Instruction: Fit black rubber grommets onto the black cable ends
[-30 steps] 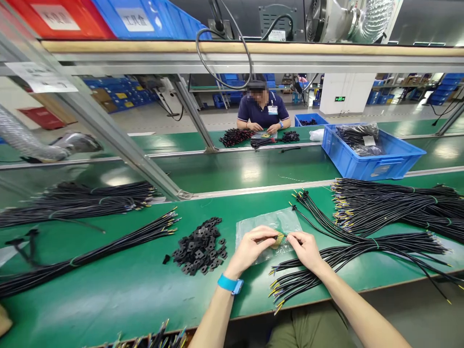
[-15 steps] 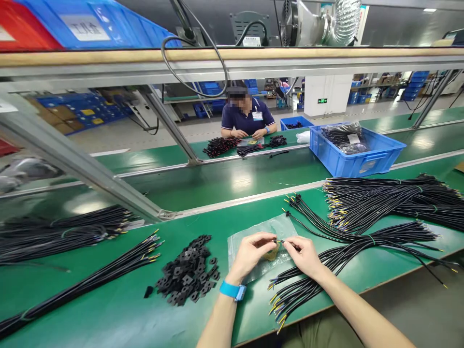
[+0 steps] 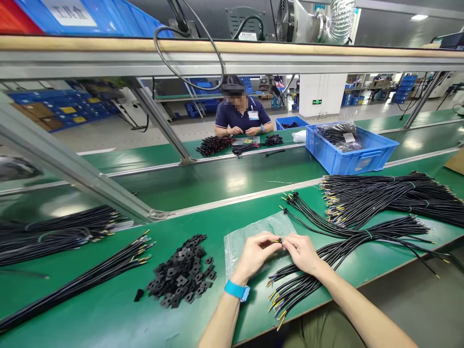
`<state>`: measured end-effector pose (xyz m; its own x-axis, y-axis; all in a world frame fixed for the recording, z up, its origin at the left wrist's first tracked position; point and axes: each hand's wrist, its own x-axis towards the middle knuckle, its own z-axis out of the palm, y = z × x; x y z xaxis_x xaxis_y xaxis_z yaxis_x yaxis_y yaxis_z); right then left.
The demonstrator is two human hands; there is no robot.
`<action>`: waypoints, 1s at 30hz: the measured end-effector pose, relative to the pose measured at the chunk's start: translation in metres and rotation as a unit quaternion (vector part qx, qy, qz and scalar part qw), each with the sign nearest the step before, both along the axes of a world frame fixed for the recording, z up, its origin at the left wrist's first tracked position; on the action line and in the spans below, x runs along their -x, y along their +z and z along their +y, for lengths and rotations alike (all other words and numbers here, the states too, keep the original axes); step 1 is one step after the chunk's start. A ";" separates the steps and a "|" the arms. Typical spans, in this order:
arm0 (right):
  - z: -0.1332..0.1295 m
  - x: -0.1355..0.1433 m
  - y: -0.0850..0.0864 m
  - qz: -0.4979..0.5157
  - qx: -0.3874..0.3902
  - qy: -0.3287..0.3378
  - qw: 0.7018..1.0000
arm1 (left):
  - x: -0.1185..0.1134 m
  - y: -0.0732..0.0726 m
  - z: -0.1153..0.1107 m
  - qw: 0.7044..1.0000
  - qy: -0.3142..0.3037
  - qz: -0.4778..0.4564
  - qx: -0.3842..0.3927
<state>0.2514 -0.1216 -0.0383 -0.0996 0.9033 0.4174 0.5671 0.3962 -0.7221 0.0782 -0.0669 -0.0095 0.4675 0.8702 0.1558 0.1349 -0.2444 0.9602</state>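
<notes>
A wire end [image 3: 276,241] is held where the fingertips of the left hand [image 3: 258,252] and the right hand [image 3: 301,250] meet, above a clear bag [image 3: 235,246] on the green tabletop [image 3: 108,309]. The grip is narrow on both sides, thumb brought against finger, as seems to be called for by so small a part; how the hold is shared between the hands cannot be told, since much is covered by the fingers. Both hands are kept low and close, probably so that the part can be steadied.

To the left, black pieces [image 3: 179,273] are heaped loose, apparently so that single ones can be picked up easily. A bundle [image 3: 353,238] is laid beside and partly beneath the right forearm, bound by a green tie [image 3: 369,234]; its ends are fanned, presumably for easy reach. More cables [image 3: 366,198] are stacked behind it, seemingly as stock.
</notes>
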 end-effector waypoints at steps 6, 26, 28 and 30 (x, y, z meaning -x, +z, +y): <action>0.005 -0.001 -0.004 -0.006 0.030 0.023 0.999 | -0.002 -0.001 -0.003 0.998 -0.057 0.006 -0.007; 0.008 -0.005 -0.012 0.056 0.059 0.036 0.996 | -0.005 -0.018 0.003 0.990 -0.066 -0.064 0.108; 0.009 -0.006 -0.014 0.074 0.084 0.051 0.992 | -0.007 -0.018 0.002 0.988 -0.076 -0.066 0.119; 0.009 -0.007 -0.015 0.086 0.098 0.060 0.990 | -0.008 -0.017 0.001 0.987 -0.079 -0.066 0.125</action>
